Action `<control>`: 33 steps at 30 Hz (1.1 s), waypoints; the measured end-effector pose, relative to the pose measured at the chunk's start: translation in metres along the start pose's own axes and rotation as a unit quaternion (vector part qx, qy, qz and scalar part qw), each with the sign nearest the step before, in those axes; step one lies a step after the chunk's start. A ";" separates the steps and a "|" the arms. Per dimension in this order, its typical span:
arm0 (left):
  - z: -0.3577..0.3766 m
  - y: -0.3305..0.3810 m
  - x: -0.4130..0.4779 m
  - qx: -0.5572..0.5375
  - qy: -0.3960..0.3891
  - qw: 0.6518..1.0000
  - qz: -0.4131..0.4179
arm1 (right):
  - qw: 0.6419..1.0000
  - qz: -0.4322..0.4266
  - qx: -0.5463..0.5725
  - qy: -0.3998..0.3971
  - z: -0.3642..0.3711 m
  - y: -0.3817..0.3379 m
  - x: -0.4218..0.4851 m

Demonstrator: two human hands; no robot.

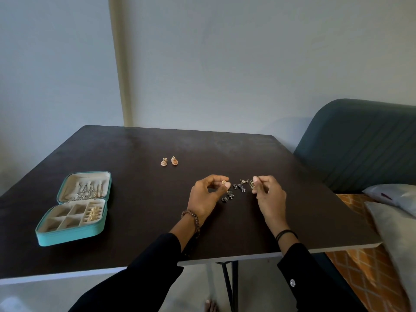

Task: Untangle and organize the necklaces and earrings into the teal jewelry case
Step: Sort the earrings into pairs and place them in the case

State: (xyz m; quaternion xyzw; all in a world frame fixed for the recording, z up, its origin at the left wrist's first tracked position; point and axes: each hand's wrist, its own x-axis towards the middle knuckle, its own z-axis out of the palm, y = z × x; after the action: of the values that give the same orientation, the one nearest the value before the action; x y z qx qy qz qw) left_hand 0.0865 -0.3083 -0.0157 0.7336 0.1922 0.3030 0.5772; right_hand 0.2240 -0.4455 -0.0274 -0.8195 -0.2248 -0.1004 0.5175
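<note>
The teal jewelry case (45,238) lies open at the table's left, with silver chains in its lid and gold pieces (93,213) in a right-hand slot. My left hand (206,199) pinches a small round gold earring (224,182) between thumb and forefinger. My right hand (269,199) pinches another gold earring (252,184). Between and below the hands, dark silver dangling earrings (240,187) and another dark earring (227,196) rest on the table. A pair of gold dome earrings (168,161) sits farther back.
The dark table (135,188) has its near edge close to my sleeves. A teal upholstered chair (360,143) stands at the right, with pillows (394,199) and orange patterned bedding below it. A wall is behind the table.
</note>
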 end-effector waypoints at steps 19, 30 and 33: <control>-0.002 0.003 -0.002 -0.008 0.003 1.000 0.012 | 0.991 -0.019 0.128 -0.043 -0.008 -0.003 -0.005; -0.002 0.004 -0.003 -0.001 0.006 1.000 0.004 | 0.994 -0.061 0.065 -0.057 -0.002 -0.002 -0.004; -0.002 0.004 -0.004 0.004 0.008 1.000 0.008 | 0.994 -0.072 0.055 -0.055 -0.001 -0.002 -0.004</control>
State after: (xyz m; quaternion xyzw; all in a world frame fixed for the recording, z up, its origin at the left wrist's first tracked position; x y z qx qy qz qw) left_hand 0.0821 -0.3104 -0.0120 0.7353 0.1919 0.3123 0.5700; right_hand 0.2195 -0.4467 -0.0266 -0.7759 -0.3164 -0.0802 0.5398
